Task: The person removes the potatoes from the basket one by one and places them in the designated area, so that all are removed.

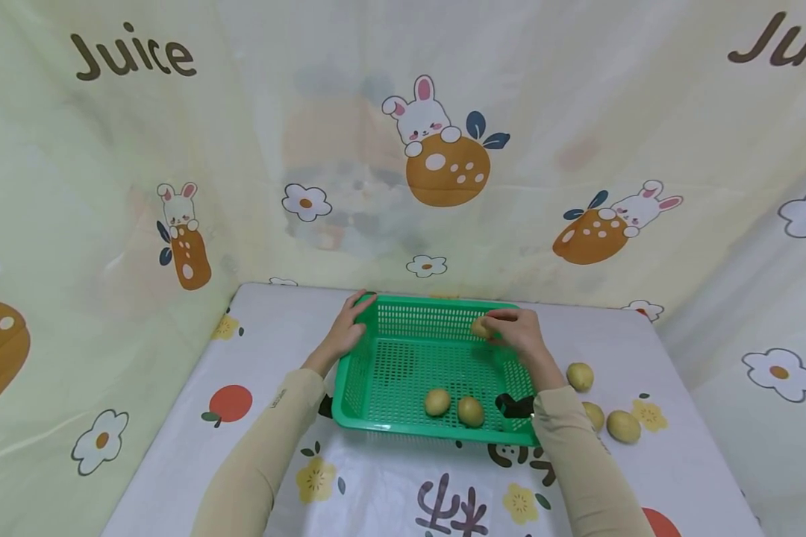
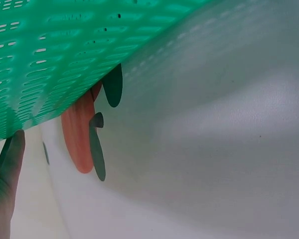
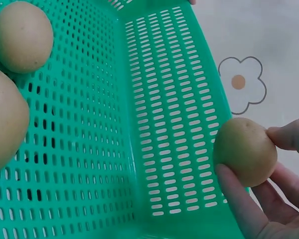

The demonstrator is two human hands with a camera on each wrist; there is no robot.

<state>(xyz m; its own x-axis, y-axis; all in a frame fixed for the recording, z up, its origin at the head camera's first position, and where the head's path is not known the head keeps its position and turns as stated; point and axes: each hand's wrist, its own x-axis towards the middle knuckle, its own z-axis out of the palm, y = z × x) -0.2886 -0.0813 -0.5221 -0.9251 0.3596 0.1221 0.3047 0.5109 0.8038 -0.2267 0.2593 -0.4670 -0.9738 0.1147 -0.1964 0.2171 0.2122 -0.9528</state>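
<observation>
A green plastic basket (image 1: 403, 429) with slotted walls stands on the table. Two potatoes lie on its floor near the front wall, the left potato (image 1: 437, 402) beside the right potato (image 1: 470, 411). At the basket's back left corner, my left hand (image 1: 345, 328) rests on the rim with thumb and finger spread; in the left wrist view a straight finger (image 2: 15, 157) touches the basket's edge. My right hand (image 1: 519, 328) pinches another potato (image 3: 245, 152) between thumb and fingers, at the rim in the right wrist view and inside the back right corner in the head view.
To the right of the basket several potatoes lie on the printed tablecloth: one potato (image 1: 580, 377) farther back, another potato (image 1: 624, 426) nearer, and one partly hidden by the right sleeve (image 1: 571, 432). A patterned curtain (image 1: 349, 246) hangs right behind the table.
</observation>
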